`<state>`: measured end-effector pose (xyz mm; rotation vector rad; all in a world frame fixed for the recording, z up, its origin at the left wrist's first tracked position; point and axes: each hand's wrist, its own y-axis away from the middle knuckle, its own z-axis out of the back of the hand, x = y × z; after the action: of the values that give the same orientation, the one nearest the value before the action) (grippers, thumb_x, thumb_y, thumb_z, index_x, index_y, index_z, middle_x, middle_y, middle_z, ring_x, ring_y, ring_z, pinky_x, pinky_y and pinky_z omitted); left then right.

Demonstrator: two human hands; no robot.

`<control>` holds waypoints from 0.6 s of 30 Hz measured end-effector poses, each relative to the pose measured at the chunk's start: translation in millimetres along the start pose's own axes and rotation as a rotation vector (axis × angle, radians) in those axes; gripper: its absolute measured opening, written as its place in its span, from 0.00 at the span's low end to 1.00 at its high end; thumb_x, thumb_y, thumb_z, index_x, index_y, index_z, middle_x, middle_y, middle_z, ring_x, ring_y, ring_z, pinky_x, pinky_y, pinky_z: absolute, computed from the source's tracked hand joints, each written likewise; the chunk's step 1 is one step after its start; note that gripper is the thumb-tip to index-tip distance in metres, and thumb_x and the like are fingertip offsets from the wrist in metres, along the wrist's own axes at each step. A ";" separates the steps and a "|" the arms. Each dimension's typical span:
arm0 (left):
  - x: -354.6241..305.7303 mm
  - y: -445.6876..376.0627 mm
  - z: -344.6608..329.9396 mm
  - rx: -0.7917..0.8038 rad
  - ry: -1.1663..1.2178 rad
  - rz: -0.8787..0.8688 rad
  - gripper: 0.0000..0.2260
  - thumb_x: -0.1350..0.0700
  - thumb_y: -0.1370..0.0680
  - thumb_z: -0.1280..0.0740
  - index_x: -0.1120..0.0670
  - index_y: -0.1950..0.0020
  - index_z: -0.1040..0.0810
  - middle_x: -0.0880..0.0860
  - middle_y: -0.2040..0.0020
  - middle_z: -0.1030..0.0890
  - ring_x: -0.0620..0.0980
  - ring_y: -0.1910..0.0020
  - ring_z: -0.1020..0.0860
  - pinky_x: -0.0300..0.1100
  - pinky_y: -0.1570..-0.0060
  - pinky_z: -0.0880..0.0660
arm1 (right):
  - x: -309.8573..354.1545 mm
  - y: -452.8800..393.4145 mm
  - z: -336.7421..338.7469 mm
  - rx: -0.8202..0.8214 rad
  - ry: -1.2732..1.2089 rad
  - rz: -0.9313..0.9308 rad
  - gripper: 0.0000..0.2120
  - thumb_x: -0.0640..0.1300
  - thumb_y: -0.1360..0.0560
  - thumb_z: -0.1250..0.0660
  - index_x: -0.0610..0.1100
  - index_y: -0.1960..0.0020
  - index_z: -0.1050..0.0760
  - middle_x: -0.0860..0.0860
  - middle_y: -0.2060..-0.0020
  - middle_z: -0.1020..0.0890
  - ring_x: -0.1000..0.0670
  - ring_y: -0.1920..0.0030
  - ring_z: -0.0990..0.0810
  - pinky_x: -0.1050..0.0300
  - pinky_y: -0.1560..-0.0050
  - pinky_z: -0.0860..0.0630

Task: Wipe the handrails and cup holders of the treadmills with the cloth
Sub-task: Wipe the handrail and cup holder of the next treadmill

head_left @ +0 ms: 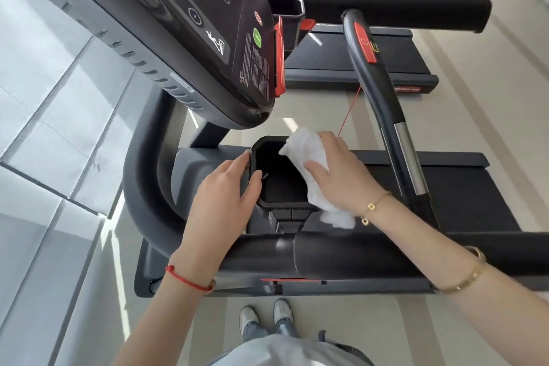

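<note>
I judge I'm mid cup-holder step: my right hand (pixel 341 175) presses the white cloth (pixel 309 169) flat-fingered onto the right rim of the cup holder (pixel 279 184), while my left hand (pixel 225 187) grips its left wall (steadying). Next, the cloth must sweep down inside.

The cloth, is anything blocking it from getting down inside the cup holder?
Nothing visible does. The right hand presses the cloth on the right rim of the cup holder, whose dark inside lies open. The left hand grips only the left rim, thumb hooked just inside.
</note>
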<state>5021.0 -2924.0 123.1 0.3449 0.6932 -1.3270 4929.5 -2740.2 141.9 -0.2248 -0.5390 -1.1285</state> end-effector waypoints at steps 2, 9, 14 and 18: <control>0.9 -1.2 -0.8 -0.003 -0.019 0.002 0.21 0.49 0.19 0.38 0.55 0.27 0.29 0.53 0.42 0.19 0.53 0.46 0.21 0.39 0.51 0.29 | 3.0 16.1 -8.5 -0.002 -0.030 -0.073 0.23 0.46 0.19 0.41 0.42 0.28 0.44 0.44 0.32 0.36 0.40 0.43 0.26 0.50 0.49 0.29; 2.5 -1.0 -1.4 -0.010 -0.035 -0.018 0.22 0.48 0.18 0.40 0.54 0.26 0.30 0.53 0.43 0.19 0.53 0.53 0.21 0.43 0.52 0.24 | 4.7 -21.3 3.0 0.007 -0.064 -0.004 0.18 0.45 0.18 0.41 0.42 0.30 0.36 0.44 0.37 0.29 0.44 0.43 0.27 0.57 0.52 0.37; 0.9 -1.2 -1.3 -0.007 -0.043 -0.004 0.22 0.48 0.18 0.40 0.54 0.26 0.31 0.53 0.38 0.20 0.53 0.42 0.22 0.38 0.47 0.30 | 2.2 11.0 -4.7 0.039 -0.047 -0.062 0.25 0.46 0.18 0.42 0.41 0.26 0.47 0.44 0.30 0.38 0.43 0.45 0.26 0.52 0.49 0.29; -0.8 -2.1 -0.4 0.003 -0.015 0.003 0.22 0.49 0.18 0.39 0.53 0.25 0.33 0.52 0.36 0.22 0.52 0.39 0.24 0.37 0.45 0.31 | 1.6 5.1 -4.2 -0.014 0.038 0.004 0.23 0.46 0.18 0.43 0.43 0.26 0.45 0.45 0.31 0.36 0.41 0.45 0.25 0.52 0.51 0.29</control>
<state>5018.9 -2923.6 123.6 0.3375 0.6776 -1.3272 4935.8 -2741.2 139.6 -0.2161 -0.4968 -1.1307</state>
